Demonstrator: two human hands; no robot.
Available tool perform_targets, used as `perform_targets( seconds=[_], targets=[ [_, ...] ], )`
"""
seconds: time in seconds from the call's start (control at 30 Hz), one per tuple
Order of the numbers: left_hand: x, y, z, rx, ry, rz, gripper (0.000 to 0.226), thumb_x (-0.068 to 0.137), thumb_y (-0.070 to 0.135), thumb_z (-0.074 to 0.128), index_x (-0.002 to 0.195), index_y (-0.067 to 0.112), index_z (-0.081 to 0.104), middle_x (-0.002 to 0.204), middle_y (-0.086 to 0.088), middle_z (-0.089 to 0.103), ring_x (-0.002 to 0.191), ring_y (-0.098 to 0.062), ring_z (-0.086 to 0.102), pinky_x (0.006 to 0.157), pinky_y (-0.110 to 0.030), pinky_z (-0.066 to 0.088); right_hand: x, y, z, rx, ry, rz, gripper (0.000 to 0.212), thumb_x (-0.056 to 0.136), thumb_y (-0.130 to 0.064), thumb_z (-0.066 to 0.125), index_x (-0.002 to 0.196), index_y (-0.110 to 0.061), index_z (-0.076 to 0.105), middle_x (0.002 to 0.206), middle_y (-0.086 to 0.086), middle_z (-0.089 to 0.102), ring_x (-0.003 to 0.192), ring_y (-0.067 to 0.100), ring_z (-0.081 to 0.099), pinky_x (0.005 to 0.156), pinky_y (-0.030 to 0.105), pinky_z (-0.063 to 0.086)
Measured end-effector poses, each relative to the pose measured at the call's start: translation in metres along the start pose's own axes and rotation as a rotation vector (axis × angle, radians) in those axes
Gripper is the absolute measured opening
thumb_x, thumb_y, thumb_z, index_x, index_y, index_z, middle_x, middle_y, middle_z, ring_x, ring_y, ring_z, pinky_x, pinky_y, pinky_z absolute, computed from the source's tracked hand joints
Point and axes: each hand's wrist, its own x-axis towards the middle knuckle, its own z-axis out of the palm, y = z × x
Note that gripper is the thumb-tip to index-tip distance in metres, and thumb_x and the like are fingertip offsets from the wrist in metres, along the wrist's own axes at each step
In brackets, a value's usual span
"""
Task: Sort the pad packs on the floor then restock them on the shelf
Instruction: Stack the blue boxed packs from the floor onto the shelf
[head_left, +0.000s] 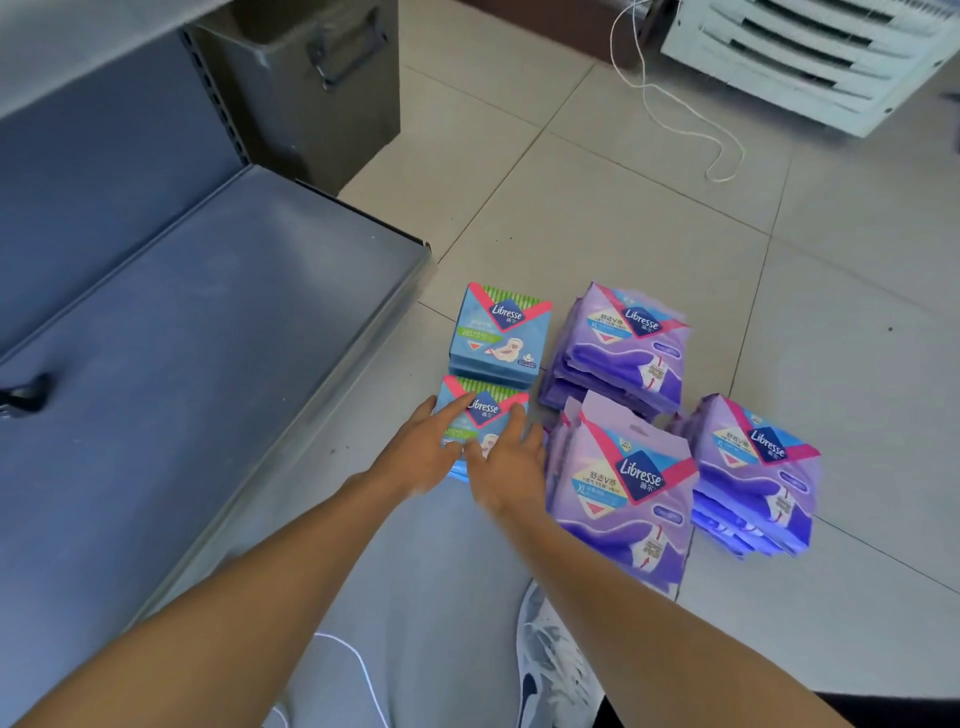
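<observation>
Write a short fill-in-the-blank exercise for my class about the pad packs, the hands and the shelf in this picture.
1. Both hands, left hand and right hand, rest on a pack coloured ____.
2. The purple packs lie in ____ stacks.
3. The grey shelf holds ____ packs.
4. The white cord lies on the ____.

Missing words: blue; three; no; floor

- Shelf (218, 332) at left; pad packs on the floor (649, 208) just right of its front edge.
- Near small stack (485, 415) under both hands, left hand (423, 457), right hand (511, 467); far small stack (501, 332) touching behind.
- Three large stacks right: far (618, 348), near (623, 493), rightmost (756, 473).
- Metal box (306, 88) behind the shelf.
</observation>
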Motion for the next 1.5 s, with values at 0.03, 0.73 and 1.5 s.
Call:
perform_targets(
  seconds=[0.03,0.73,1.5],
  targets=[
    [-0.002,0.003,-0.001,0.083,0.014,-0.011,0.063,0.098,0.029,0.055,0.151,0.039,0.022,0.159,-0.004,0.018,0.138,-0.021,0.035,0.105,-0.033,0.043,-0.002,-0.001,-0.003,-0.042,0.003,-0.01,0.077,0.095,-0.046,0.049,0.153,-0.022,0.005,0.158,0.008,0.017,0.147,0.03,0.013,0.115,0.041,0.027],
    [-0.131,0.087,-0.119,0.665,0.143,-0.05,0.067,0.097,0.029,0.046,0.153,0.039,0.01,0.161,-0.012,-0.003,0.147,-0.033,0.005,0.112,-0.045,0.031,-0.103,-0.091,-0.114,-0.382,-0.128,-0.349,0.048,0.09,-0.036,0.05,0.136,-0.023,0.045,0.141,0.01,0.037,0.132,0.036,0.032,0.106,0.045,0.036],
    [-0.357,0.167,-0.384,0.676,0.747,-0.312,0.05,0.088,0.024,0.047,0.138,0.025,0.04,0.134,-0.01,0.037,0.122,-0.033,0.038,0.084,-0.042,0.042,-0.221,-0.313,-0.289,-0.478,0.183,-0.906,0.045,0.09,-0.035,0.051,0.135,-0.029,0.046,0.131,0.007,0.046,0.126,0.032,0.039,0.1,0.04,0.043]
  ],
)
